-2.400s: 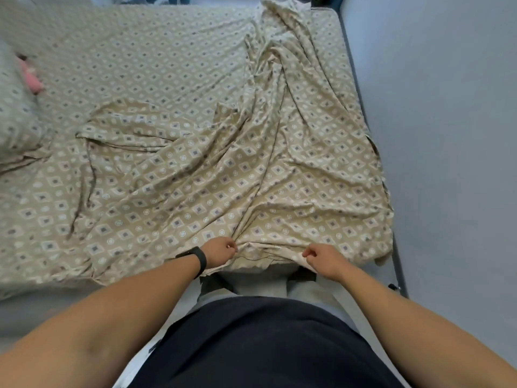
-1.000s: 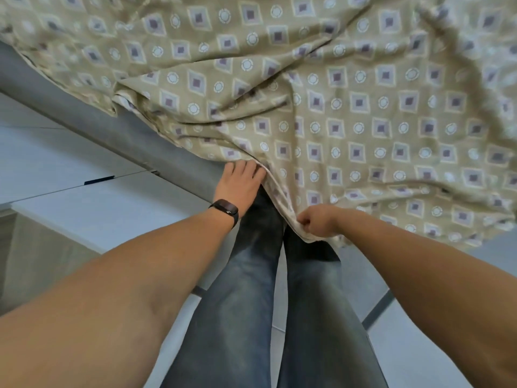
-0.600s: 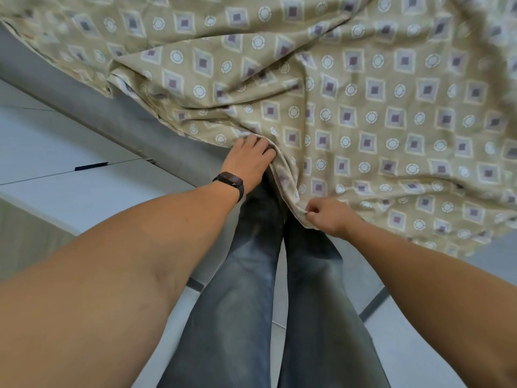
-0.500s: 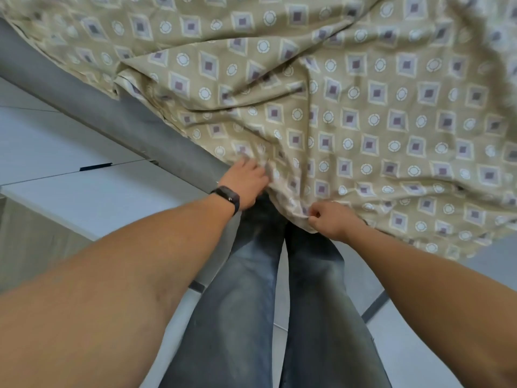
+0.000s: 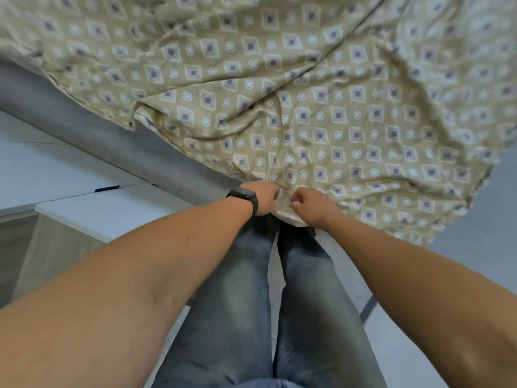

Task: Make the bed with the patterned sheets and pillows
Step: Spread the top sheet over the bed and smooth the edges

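A beige patterned sheet (image 5: 321,113) lies rumpled over the bed and fills the upper part of the view. Its near edge hangs over the grey bed side (image 5: 92,130). My left hand (image 5: 263,198), with a black watch on the wrist, grips the sheet's edge just above my knees. My right hand (image 5: 309,204) pinches the same edge right beside it, fingers curled. The two hands are almost touching. No pillow is in view.
My legs in blue jeans (image 5: 251,303) stand against the bed side. Pale floor tiles (image 5: 84,203) lie to the left and a wooden panel (image 5: 42,247) at lower left. A dark floor strip (image 5: 368,306) runs on the right.
The view dropped from the whole bed to its near edge. My left hand went from lying flat under the sheet to gripping its edge, and both hands have drawn close together.
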A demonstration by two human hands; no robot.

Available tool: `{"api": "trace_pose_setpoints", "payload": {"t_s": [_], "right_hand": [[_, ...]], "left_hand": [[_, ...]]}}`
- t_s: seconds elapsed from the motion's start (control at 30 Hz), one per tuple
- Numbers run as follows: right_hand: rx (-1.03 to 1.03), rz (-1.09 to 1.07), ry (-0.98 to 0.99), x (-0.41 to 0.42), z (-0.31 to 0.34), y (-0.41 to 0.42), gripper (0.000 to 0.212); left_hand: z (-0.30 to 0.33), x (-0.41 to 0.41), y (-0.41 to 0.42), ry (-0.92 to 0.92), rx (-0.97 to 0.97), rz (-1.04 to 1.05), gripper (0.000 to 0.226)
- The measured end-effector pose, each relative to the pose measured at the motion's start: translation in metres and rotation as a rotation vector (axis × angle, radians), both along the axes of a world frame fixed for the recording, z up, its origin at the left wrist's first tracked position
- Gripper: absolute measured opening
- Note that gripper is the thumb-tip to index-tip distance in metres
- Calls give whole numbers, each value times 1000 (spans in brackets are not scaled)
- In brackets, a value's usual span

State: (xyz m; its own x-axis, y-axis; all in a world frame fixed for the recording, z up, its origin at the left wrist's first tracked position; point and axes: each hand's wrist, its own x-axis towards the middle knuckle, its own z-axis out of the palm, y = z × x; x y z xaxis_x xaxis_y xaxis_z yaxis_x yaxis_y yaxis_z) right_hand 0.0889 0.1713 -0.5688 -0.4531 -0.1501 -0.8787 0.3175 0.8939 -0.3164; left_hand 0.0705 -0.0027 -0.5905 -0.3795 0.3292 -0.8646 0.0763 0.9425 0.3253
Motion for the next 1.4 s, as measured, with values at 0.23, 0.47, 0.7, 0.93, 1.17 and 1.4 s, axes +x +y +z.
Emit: {"api": "trace_pose_setpoints", "payload": {"t_s": [0.23,0.47,0.7,0.93,1.17,1.4], "right_hand": [[13,-114,135,-4,176,43,25],[30,-327,631,13,339,132,24],[-44,-291,899,46,444,242,24],[-187,-322,1076,84,500,328,11],[-254,-290,1193,76,527,346,13],[-235,-179,1194,42,537,352,11]], "left_hand": [[173,-31,37,29,153,83,26],[346,-44,112,348,402,276,23],[454,8,221,479,642,339,17],[520,54,297,579,723,407,14],[548,62,323,677,738,453,15],[542,37,314,736,765,552,16]]}}
